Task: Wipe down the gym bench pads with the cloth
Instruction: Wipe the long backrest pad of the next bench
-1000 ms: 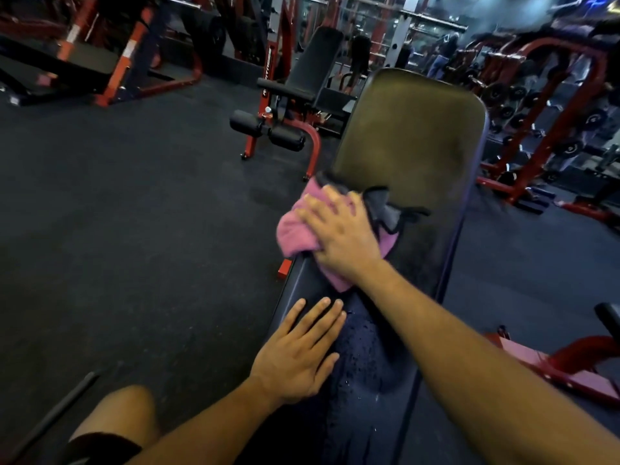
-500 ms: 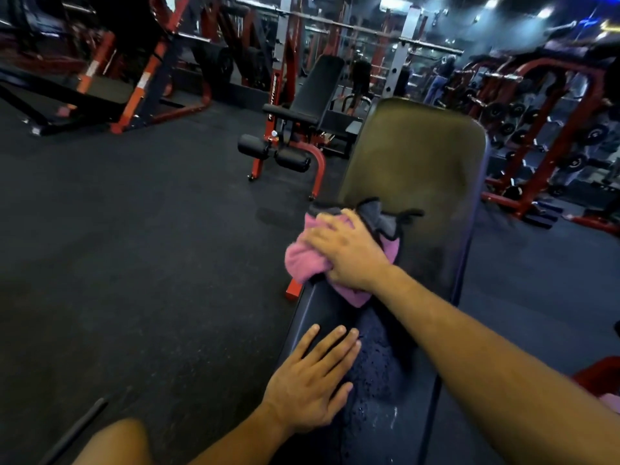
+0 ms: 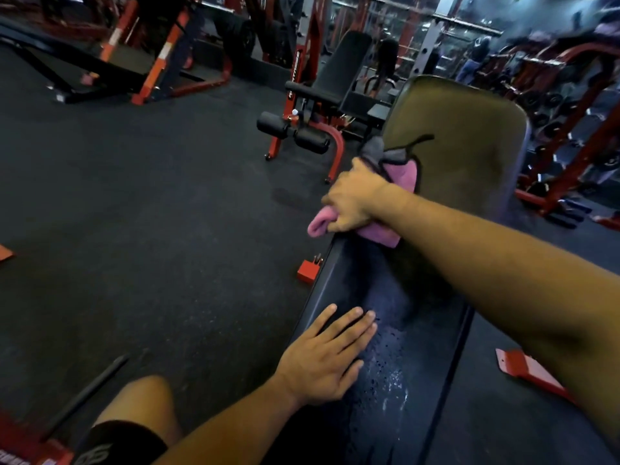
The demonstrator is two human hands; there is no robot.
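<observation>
Under the right hand (image 3: 355, 199), fingers curl round the pink cloth (image 3: 401, 172); keep pressing along the pad edge (image 3: 327, 263). Left hand (image 3: 327, 360) fingers lie flat, bracing.

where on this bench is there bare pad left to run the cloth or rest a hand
Free: the back pad beyond the pink cloth, and the seat pad between the right hand and the flat left hand, wet with droplets. Crowded: the left edge near the pad joint, where the right hand grips the cloth.
</observation>
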